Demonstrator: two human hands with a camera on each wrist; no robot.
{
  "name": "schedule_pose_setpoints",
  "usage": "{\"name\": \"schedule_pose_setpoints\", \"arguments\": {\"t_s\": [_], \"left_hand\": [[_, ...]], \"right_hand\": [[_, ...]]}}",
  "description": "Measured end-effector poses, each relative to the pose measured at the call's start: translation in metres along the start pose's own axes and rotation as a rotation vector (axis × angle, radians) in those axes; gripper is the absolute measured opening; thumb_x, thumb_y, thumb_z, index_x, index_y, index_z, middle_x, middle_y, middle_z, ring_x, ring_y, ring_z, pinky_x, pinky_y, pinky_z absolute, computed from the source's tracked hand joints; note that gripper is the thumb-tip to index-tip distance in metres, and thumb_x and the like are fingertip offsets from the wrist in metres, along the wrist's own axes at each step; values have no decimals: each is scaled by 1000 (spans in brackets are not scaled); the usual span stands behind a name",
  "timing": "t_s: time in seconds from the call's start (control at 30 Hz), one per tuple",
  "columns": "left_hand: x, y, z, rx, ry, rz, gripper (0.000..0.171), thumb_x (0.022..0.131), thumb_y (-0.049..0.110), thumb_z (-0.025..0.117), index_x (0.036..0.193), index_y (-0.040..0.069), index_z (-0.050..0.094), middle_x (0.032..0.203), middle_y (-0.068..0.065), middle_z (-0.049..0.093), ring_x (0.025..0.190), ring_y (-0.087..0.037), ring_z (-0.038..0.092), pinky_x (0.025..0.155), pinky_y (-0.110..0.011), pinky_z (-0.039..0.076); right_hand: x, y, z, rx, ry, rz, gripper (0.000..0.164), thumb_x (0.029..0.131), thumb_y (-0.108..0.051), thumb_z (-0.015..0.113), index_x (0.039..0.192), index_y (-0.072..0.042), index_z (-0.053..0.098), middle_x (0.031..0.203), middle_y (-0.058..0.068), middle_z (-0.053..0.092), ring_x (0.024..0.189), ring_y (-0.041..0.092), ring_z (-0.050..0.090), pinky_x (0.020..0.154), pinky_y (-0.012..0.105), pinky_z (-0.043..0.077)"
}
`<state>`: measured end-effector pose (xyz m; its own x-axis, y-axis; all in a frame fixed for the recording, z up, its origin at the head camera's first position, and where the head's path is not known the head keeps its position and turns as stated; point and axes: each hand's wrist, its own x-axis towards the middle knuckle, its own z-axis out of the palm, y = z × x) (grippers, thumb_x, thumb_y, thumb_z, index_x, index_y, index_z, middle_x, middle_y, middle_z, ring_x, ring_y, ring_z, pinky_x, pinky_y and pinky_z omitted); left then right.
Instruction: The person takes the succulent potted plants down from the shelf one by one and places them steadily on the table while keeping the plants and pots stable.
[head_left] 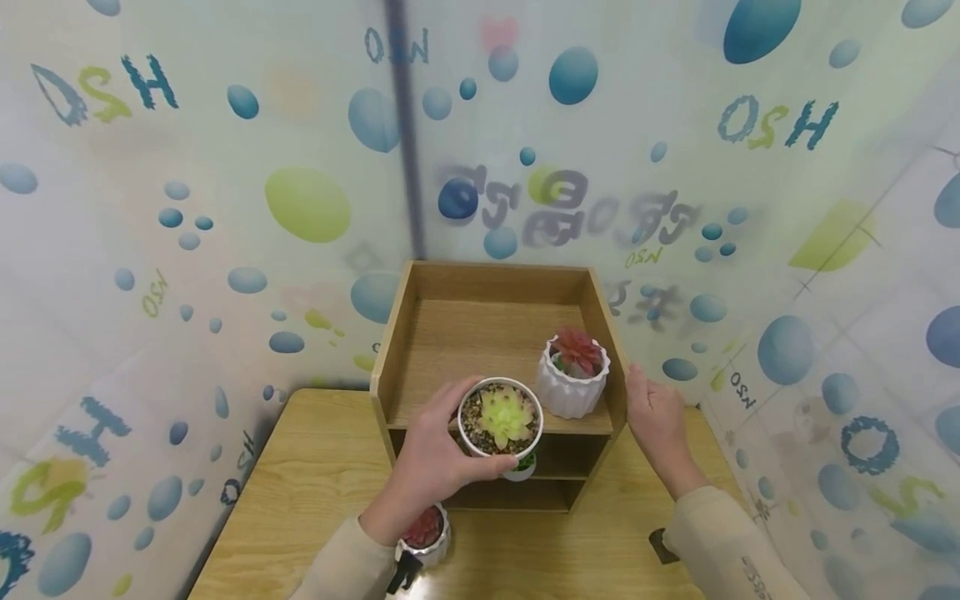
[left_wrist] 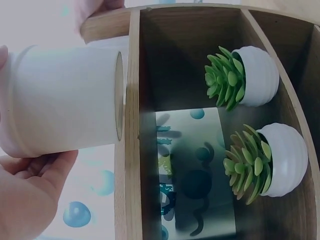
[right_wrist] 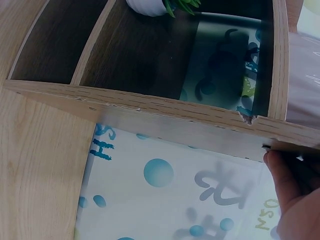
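Note:
My left hand grips a white pot with a yellow-green succulent set in gravel, fingers and thumb round its side. In the left wrist view the pot's base is close to the top board of a wooden shelf. On that board's right side, a red succulent stands in a fluted white pot. My right hand holds the shelf's right side panel, its fingers curled at the edge.
Two small green succulents in white pots stand in the shelf's middle compartment. Another red succulent in a white pot is on the wooden table, left of the shelf's front, partly behind my left wrist. Patterned curtains surround the table.

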<state>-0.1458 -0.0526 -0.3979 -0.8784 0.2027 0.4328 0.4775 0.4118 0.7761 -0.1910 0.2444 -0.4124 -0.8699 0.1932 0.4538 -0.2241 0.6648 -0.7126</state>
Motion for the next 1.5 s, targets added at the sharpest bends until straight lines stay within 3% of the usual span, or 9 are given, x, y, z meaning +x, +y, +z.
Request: {"name": "schedule_pose_setpoints", "arguments": {"t_s": [0.3, 0.63, 1.5], "left_hand": [[-6, 2, 0, -13, 4, -39, 96, 57, 36, 101, 141, 17, 60, 129, 3, 65, 116, -18, 63, 97, -43, 55], [-11, -1, 0, 3, 9, -18, 94, 57, 38, 100, 140, 16, 61, 127, 2, 66, 114, -17, 63, 95, -41, 55], [-23, -11, 5, 0, 19, -39, 95, 56, 37, 101, 139, 13, 62, 127, 3, 67, 114, -16, 64, 96, -42, 56]], "right_hand": [[0, 0, 0, 2, 2, 26, 65, 108, -20, 45, 47, -8, 31, 46, -11, 24, 47, 6, 20, 44, 24, 17], [0, 0, 1, 5, 1, 22, 64, 108, -19, 45, 47, -8, 32, 47, -10, 24, 47, 7, 21, 45, 24, 17], [1, -1, 1, 8, 8, 40, 63, 108, -18, 47, 47, -6, 33, 47, -10, 25, 47, 7, 22, 45, 24, 17]]}}
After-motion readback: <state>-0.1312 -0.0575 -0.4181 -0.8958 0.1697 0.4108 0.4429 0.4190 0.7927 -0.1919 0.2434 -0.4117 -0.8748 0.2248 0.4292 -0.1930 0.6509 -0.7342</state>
